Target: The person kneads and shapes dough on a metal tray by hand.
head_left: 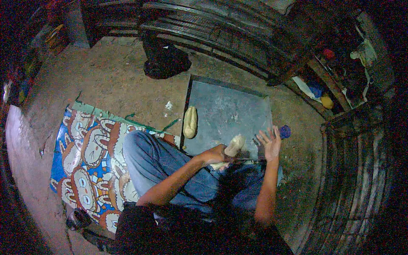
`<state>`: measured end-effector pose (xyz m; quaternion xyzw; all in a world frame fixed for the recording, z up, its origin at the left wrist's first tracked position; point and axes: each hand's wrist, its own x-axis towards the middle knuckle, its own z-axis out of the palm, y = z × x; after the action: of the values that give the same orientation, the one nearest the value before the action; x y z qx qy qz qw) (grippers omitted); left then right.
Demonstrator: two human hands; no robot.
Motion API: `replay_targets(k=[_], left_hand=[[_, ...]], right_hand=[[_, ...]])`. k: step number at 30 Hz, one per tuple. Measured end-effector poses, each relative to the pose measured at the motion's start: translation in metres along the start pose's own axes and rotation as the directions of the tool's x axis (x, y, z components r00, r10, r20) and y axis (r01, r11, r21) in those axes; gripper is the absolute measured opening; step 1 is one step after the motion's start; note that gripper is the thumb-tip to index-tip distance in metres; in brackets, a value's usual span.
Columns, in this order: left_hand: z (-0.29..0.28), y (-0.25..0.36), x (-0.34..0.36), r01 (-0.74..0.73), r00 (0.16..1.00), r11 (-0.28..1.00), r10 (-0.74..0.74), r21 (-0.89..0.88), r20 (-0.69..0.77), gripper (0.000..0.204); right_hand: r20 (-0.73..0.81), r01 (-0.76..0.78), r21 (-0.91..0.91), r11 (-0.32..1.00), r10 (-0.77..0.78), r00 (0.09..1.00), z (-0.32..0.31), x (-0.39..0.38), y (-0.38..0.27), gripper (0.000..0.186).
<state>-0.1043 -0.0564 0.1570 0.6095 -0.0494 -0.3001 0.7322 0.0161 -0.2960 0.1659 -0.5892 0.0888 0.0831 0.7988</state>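
My left hand (pixel 213 155) is closed around a pale, rounded, dough-like piece (pixel 235 145), blurred at its upper end, above the near side of a shallow grey metal tray (pixel 229 100). Raised over the tray's near right corner, my right hand (pixel 271 145) has its fingers spread and holds nothing. A longer pale dough-like piece (pixel 190 122) with a lengthwise groove lies along the tray's left wall. Another pale bit (pixel 219 165) shows just under my left hand; whether it rests on the tray or on my lap I cannot tell. White smears mark the tray's floor.
My jeans-clad legs (pixel 170 161) are folded at the tray's near side, over a colourful cartoon-print mat (pixel 91 157). A dark bag-like bundle (pixel 168 61) sits beyond the tray. To the right lies a small purple thing (pixel 285 131). Slatted wooden furniture (pixel 204 32) lines the back.
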Motion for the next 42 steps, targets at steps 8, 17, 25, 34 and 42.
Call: replay_targets(k=[8,17,25,34,42], left_hand=[[0.013,-0.015,0.013,-0.184,0.982,0.983,0.184,0.014,0.038,0.058],[0.025,-0.036,0.014,0.074,0.953,0.66,0.174,-0.748,0.247,0.03],[0.043,-0.089,0.049,-0.025,0.999,0.634,0.043,-0.773,0.003,0.023],[0.048,-0.067,0.046,0.059,0.998,0.68,-0.058,-0.731,0.026,0.025],[0.038,-0.073,0.063,0.034,0.984,0.628,0.114,-0.777,0.135,0.046]], right_hand=[[0.556,-0.311,0.161,0.937,0.174,0.813,0.001,0.0,0.115,0.062],[0.431,-0.342,-0.04,0.939,0.325,0.842,0.074,-0.048,0.015,0.017],[0.138,-0.319,-0.138,0.938,0.337,0.931,-0.012,0.068,0.087,0.013],[0.001,-0.382,0.017,0.924,0.382,0.924,-0.004,0.092,0.065,0.021],[0.012,-0.245,0.021,0.969,0.245,0.969,0.036,0.096,-0.01,0.029]])
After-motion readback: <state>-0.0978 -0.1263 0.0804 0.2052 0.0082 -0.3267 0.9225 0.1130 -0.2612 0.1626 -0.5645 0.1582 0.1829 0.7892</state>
